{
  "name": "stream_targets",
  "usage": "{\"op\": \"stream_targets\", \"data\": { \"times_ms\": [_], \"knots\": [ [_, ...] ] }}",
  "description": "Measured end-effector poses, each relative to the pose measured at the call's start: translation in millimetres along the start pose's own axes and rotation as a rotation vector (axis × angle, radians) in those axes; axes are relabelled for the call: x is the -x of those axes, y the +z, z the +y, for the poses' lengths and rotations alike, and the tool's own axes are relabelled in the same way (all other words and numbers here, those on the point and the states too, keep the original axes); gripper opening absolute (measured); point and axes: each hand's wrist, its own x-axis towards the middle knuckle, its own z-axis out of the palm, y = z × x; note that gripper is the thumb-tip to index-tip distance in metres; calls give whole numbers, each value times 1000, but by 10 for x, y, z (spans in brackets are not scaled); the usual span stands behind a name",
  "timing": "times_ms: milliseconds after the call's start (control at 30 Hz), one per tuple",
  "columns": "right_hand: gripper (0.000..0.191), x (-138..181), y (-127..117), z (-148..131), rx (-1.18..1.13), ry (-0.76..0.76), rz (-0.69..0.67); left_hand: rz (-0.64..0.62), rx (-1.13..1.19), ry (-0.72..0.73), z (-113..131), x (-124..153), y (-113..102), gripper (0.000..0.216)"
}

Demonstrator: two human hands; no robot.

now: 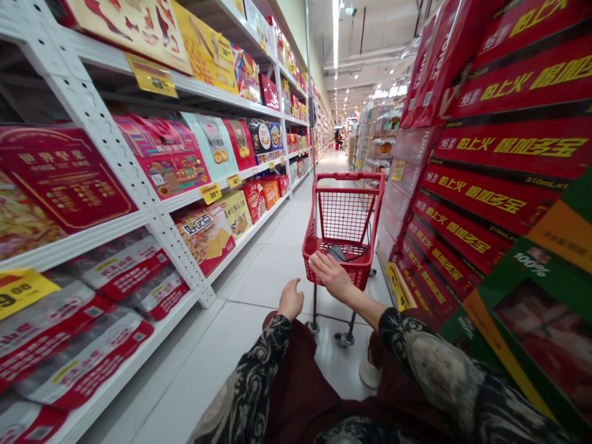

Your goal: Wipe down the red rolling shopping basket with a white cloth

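The person's right hand (330, 274) lies palm down on the near rim of a small red shopping cart (346, 177), fingers stretched out flat and close together, not wrapped around the rim. The left hand (290, 300) hangs in the air just beside the cart's near left corner and does not touch it; its fingers are curled loosely inward and it holds nothing. Both arms wear dark sleeves (259, 376) with a pale swirling pattern, above dark red clothing over the legs, and a white shoe (369, 374) shows on the floor near the cart's wheels. The cart stands upright on the pale tiled floor (259, 271) in the middle of a supermarket aisle, directly ahead of the person and close to the stack on the right. A dark object (337, 253) lies in the bottom of its basket; what it is cannot be told. On the left, white metal shelves (152, 213) carry flat gift boxes (166, 157) and wrapped packs, with yellow price tags (210, 193) clipped to the shelf edges. On the right, red cartons (490, 197) with yellow lettering are stacked high, with green cartons (546, 308) nearest the camera. A person is just visible far down the aisle, too small to make out.
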Motion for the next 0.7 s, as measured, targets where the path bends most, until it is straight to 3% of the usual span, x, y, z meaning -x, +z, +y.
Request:
{"op": "stream_targets", "data": {
  "times_ms": [100,300,400,567,700],
  "knots": [
    [39,14,176,3,2,-41,-89,20,-78,58,-5,14,34,52],
    [29,448,583,-70,16,35,-166,-20,-328,131,-23,100,203,54],
    [33,531,480,-66,-35,40,-126,-17,-441,142,37,124,232,57],
    [47,390,50,49,-47,97,99,29,-538,204,330,130,234,65],
    [47,445,48,145,-9,146,37,20,-593,291,518,150,311,69]
  ]
}}
